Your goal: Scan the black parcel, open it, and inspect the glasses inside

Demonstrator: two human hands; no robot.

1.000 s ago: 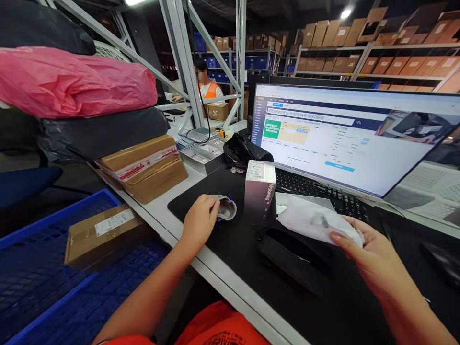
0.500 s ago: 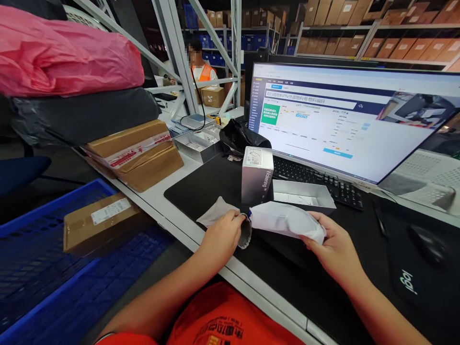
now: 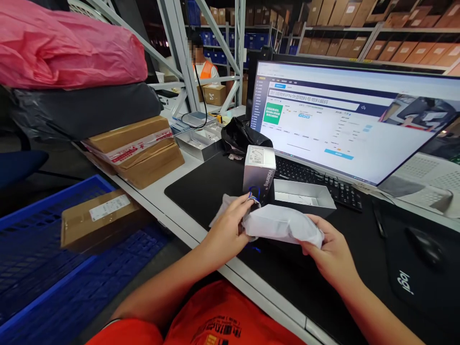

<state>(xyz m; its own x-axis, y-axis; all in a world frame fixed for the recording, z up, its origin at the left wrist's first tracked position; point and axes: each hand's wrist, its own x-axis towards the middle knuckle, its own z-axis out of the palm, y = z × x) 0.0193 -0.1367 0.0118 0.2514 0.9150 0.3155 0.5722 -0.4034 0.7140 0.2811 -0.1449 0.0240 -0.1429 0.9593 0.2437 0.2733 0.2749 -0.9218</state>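
My right hand (image 3: 332,247) grips the right end of a white-wrapped package (image 3: 278,223), whose contents are hidden. My left hand (image 3: 225,230) is closed on a light grey pouch (image 3: 222,207) with a blue cord (image 3: 255,192) at its mouth. The package's left end meets the pouch mouth between my left fingers; how far in it sits is hidden. Just behind stands an upright grey-white box (image 3: 258,167) marked "Wakening". To its right lies an open box part (image 3: 328,197) with a white insert.
A monitor (image 3: 323,129) and keyboard (image 3: 345,191) stand behind the black mat (image 3: 194,191). At right lies a mouse (image 3: 424,244). Cartons (image 3: 143,153) and wrapped parcels (image 3: 82,52) are stacked at left, above a blue crate (image 3: 21,230). A person (image 3: 206,69) is in the background.
The package has moved slightly left, against the pouch mouth, where a gap showed before. My left fingers have shifted up and around the mouth, and the blue cord now stands out above them.
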